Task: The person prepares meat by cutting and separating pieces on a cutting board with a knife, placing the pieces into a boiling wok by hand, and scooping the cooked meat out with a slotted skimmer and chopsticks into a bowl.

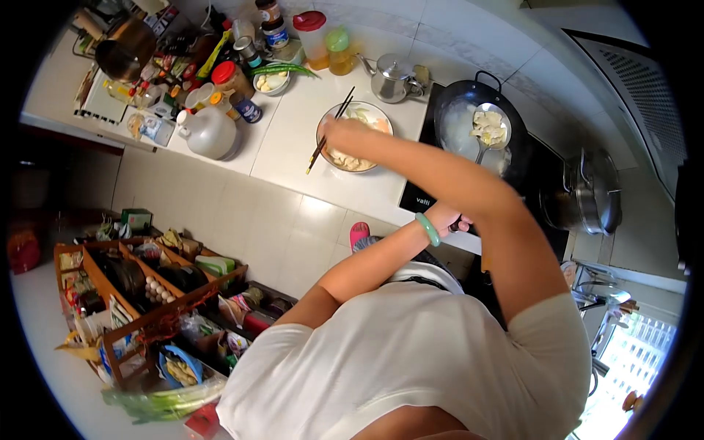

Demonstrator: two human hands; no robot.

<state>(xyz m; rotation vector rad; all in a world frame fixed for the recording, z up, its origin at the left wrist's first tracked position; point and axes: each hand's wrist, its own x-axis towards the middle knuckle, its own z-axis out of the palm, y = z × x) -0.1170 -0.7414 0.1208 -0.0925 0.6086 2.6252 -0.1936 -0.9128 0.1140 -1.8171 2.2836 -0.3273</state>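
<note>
My right hand [339, 133] is over the left side of a bowl [357, 108], closed on dark chopsticks [346, 101] that lie slantwise across it. Pale pieces of food [349, 161] show inside the bowl. The right arm crosses above the left one. My left hand [446, 218], with a green bangle at the wrist, grips the dark handle of a skimmer [480, 152]. The skimmer's head holds pale pieces [489, 127] over a black wok [456, 95] with cloudy liquid.
Behind the bowl stand a metal kettle [394, 78] and lidded jars [312, 40]. A white jug [208, 133] is at the counter's left. A large steel pot [592, 191] stands right of the wok. Wooden shelving [158, 323] with food is at lower left.
</note>
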